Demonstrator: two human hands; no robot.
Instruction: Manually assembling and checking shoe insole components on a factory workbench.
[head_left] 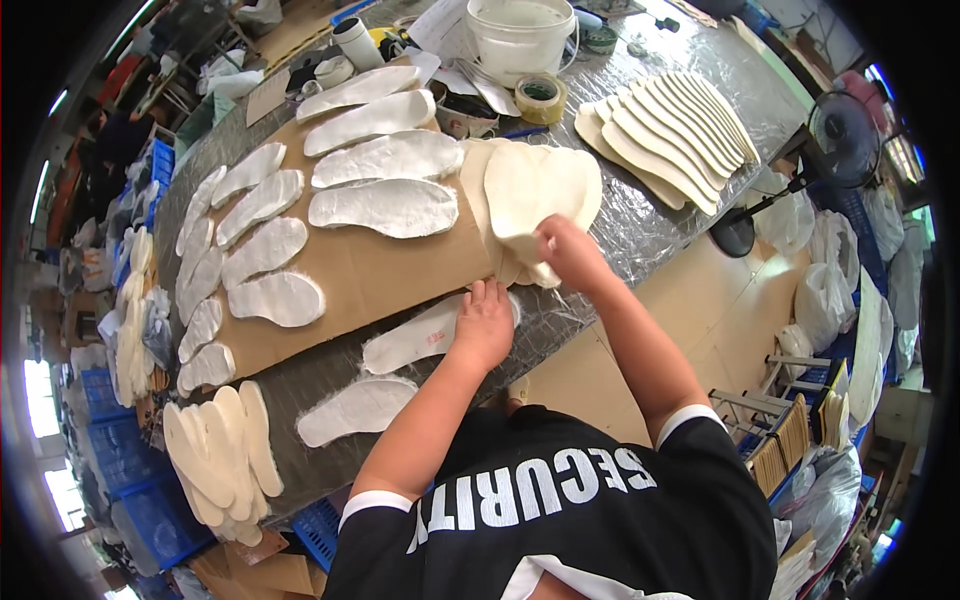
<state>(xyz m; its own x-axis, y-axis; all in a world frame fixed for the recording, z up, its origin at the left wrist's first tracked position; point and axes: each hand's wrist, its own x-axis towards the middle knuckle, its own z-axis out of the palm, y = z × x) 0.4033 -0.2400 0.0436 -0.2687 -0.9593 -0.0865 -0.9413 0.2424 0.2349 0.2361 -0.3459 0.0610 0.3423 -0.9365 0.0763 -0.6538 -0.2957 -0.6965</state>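
My left hand (484, 322) lies flat, fingers stretched out, on a white fuzzy insole (410, 340) with a small red mark, at the table's near edge. My right hand (570, 252) is closed on the edge of a cream insole (535, 190), bending it up at the near end of a loose pile. Below my left hand, nearer me, lies another white insole (357, 410). Several white fluffy insoles (384, 208) lie in rows on a brown cardboard sheet (390, 270) left of the pile. The fingertips of my right hand are partly hidden.
A fanned stack of cream insoles (665, 135) lies at the back right; more insoles (225, 450) overlap at the near left. A white bucket (520, 40) and a tape roll (540, 98) stand at the back. A black fan (843, 135) stands beyond the table's right edge.
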